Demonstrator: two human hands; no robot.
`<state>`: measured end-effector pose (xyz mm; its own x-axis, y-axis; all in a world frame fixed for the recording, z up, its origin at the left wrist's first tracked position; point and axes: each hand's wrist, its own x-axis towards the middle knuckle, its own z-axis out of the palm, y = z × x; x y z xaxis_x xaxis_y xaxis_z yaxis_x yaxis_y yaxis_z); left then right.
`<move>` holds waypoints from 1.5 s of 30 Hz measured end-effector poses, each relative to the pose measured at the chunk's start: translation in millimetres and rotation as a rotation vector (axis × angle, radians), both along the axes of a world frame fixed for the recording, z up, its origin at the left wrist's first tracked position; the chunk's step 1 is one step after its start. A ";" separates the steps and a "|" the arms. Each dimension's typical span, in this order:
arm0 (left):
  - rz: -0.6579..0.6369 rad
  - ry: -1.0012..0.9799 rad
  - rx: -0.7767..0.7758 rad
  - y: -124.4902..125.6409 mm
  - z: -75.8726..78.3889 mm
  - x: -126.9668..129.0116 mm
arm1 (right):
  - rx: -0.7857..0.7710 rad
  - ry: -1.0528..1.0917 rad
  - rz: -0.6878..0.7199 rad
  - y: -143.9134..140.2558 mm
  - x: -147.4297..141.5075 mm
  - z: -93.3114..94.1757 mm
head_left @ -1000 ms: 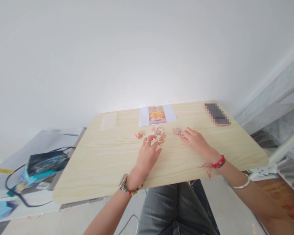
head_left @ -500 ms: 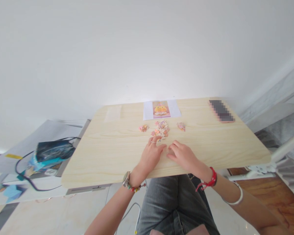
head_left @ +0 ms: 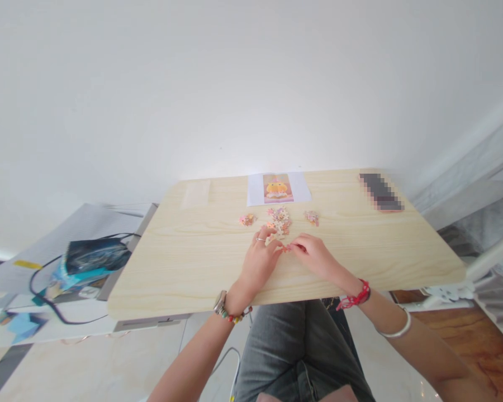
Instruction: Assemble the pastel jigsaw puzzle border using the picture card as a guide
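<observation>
Both hands have drawn together since a second ago, when the right hand [head_left: 316,258] lay far out by the small right-hand cluster of puzzle pieces [head_left: 311,217] and the left hand [head_left: 260,261] rested at the central heap [head_left: 279,220]. Now their fingertips meet just in front of that heap, at the middle of the pale wooden surface [head_left: 184,262]. Between thumb and forefinger of each hand sits something small and pinkish, a puzzle piece [head_left: 285,247], pinched from both sides; it is too small to tell whether it is one piece or two being joined. The left fingers [head_left: 263,235] are bent and pressed close together, a ring on one of them; the right fingers [head_left: 300,242] are likewise curled in toward the pinch. A third small cluster [head_left: 247,219] lies to the left of the heap, apart from both hands.

Behind the pieces, at the far edge of the surface, lies a white sheet with a printed picture [head_left: 278,187] of a yellow figure on pink. A pixelated phone [head_left: 380,191] rests near the far right corner, and a clear plastic bag [head_left: 197,193] lies flat toward the far left. The left wrist wears a watch and beaded bracelet [head_left: 224,309]; the right carries a red cord [head_left: 356,296] and a silver bangle [head_left: 396,329]. Grey trousers [head_left: 293,352] show below the near edge.
</observation>
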<state>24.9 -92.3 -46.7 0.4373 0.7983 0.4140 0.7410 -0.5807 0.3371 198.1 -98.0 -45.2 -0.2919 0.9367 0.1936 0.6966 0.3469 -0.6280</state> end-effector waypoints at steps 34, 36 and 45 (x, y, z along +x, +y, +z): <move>0.073 -0.010 0.176 -0.7 9.9 -9.7 | 0.335 -0.044 0.116 4.9 -6.0 5.9; 0.070 -0.016 0.173 -0.9 10.6 -9.7 | 0.340 -0.044 0.117 5.5 -6.1 5.1; 0.078 -0.001 0.216 2.6 7.8 -14.6 | 0.333 -0.052 0.137 11.2 -10.2 4.5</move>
